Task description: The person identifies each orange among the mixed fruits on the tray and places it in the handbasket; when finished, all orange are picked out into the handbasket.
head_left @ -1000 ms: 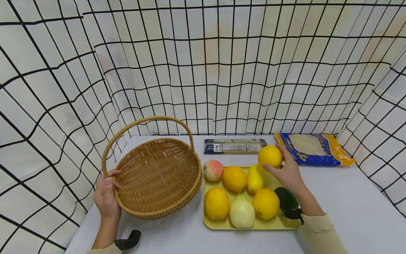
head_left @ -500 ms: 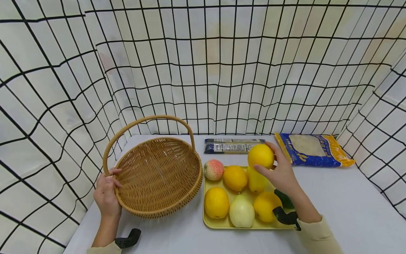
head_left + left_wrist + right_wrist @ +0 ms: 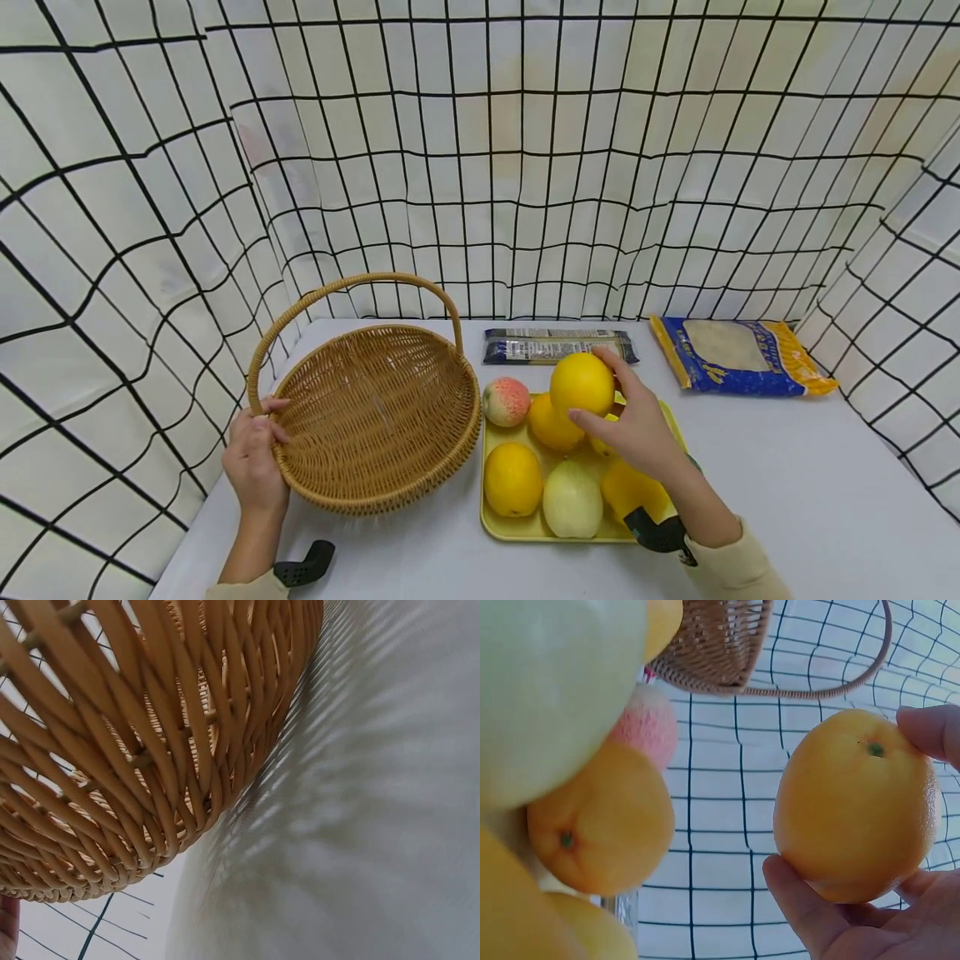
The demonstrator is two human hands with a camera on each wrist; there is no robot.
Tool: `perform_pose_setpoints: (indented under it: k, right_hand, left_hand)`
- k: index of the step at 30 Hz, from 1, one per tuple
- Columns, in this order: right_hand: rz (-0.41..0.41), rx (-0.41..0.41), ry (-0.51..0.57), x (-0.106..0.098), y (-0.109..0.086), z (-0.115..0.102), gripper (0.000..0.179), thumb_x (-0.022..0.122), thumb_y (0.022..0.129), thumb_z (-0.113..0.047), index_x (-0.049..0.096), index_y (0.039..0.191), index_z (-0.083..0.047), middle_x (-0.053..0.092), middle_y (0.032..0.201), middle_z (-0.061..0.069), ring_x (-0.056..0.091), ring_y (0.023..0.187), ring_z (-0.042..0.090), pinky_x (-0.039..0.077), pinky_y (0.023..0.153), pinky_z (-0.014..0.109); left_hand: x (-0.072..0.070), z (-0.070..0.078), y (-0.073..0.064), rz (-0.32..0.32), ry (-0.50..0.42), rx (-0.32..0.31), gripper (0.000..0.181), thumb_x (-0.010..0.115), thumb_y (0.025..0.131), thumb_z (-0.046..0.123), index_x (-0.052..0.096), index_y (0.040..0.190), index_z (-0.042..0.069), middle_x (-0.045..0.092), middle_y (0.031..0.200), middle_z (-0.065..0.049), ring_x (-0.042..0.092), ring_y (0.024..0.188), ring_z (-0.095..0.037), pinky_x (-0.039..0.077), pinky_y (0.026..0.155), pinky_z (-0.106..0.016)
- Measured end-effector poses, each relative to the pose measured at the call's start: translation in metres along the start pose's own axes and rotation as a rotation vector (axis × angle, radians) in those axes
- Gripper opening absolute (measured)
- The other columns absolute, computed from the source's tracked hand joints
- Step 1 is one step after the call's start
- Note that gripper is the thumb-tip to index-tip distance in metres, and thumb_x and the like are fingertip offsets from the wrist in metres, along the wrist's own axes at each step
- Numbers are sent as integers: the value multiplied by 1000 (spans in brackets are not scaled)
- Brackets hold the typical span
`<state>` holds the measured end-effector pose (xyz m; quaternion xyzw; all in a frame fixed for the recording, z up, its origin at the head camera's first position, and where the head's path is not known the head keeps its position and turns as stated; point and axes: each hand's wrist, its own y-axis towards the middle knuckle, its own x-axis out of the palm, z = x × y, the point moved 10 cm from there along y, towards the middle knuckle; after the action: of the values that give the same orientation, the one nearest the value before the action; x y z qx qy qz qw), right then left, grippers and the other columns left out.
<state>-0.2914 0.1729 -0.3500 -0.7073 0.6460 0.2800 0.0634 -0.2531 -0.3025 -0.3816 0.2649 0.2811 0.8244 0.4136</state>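
My left hand (image 3: 255, 462) grips the rim of a brown wicker basket (image 3: 375, 417) at the handle's base, its fingertips over the inside. The basket tilts toward me and shows a bare inside. In the left wrist view its woven wall (image 3: 150, 735) stands over the white surface. My right hand (image 3: 633, 421) holds an orange (image 3: 581, 385) between thumb and fingers, above the back of a yellow tray (image 3: 495, 531). The right wrist view shows the held orange (image 3: 855, 810) with its green stem end. On the tray lie a pink peach (image 3: 507, 402), a pale green pear (image 3: 572, 500) and several oranges (image 3: 513, 479).
Behind the tray lie dark flat packets (image 3: 555, 346). A blue and yellow bag (image 3: 742, 356) rests at the back right. A yellow fruit (image 3: 602, 447) is mostly hidden by my right hand. White walls with a black grid (image 3: 517, 167) enclose the table.
My right hand has carried the orange leftward across the back of the tray, toward the basket. My left hand and the basket have stayed nearly still.
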Motion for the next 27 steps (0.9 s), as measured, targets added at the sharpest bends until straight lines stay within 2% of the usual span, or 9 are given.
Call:
perform_pose_setpoints:
  k: [12, 17, 27]
  right_hand:
    - [-71, 1, 145, 41, 5, -17, 80, 78, 82, -25, 34, 148, -24, 46, 140, 8, 55, 116, 27, 51, 92, 42]
    - [-90, -11, 173, 58, 9, -26, 79, 81, 79, -28, 37, 145, -29, 48, 138, 1, 54, 116, 23, 50, 93, 41]
    - [-127, -19, 247, 88, 11, -45, 79, 82, 77, -28, 39, 142, -34, 49, 135, -3, 57, 111, 24, 54, 85, 39]
  left_hand:
    - [-1, 0, 0, 8, 50, -13, 42, 37, 93, 2, 46, 54, -9, 66, 95, -9, 52, 106, -20, 32, 97, -22]
    - [0, 1, -1, 1, 59, -18, 41, 37, 93, 2, 46, 54, -8, 67, 96, -7, 51, 107, -20, 31, 98, -23]
    - [1, 6, 0, -23, 85, 45, 40, 37, 94, 1, 45, 56, -7, 68, 96, -6, 50, 103, -17, 30, 95, -23]
